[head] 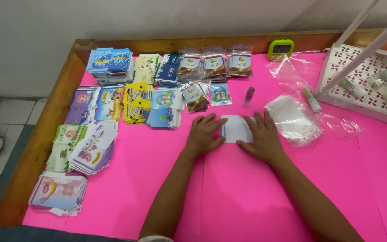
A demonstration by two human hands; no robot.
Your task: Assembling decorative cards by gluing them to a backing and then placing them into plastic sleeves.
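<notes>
A small white card point(237, 128) is laid flat on the pink table point(256, 197), near the middle of it. Its face is plain white, with a thin blue strip seen at its left edge. It is pressed from both sides: the left hand point(204, 133) is spread flat with fingers apart and rests on the card's left edge, and the right hand point(261, 138) is laid open and flat against its right edge. Nothing is gripped; both palms are turned down.

Just right of the right hand, a loose heap of clear plastic sleeves point(293, 117) is seen. Beyond the card, a small purple tube point(249, 96) stands alone. To the left, stacks of printed cards point(92, 145) are set out in rows; about a dozen stacks can be counted. At the far edge, three stacks of sleeved brown packets point(214, 64) are lined up, with one more pile point(195, 96) in front of them. One green timer point(281, 48) is propped at the back, and one white basket point(359, 85) is placed at the far right.
</notes>
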